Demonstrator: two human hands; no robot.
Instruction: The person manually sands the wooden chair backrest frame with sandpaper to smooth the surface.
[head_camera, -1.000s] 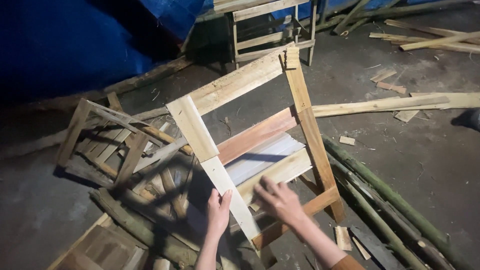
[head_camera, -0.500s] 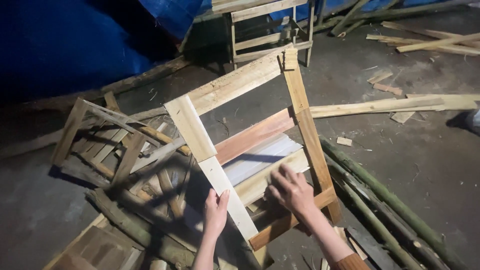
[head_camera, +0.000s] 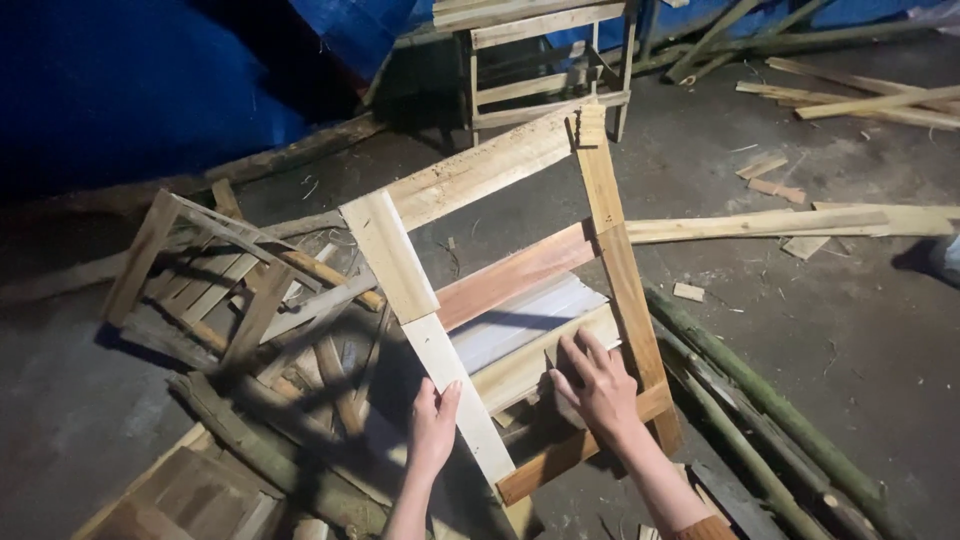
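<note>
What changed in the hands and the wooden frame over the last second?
The right hand slid from the frame's middle slats toward its right rail and now lies flat on a pale slat. The left hand kept its grip on the left rail, shifting only slightly. The wooden frame stayed tilted in place; the loose planks and bamboo poles did not move.
</note>
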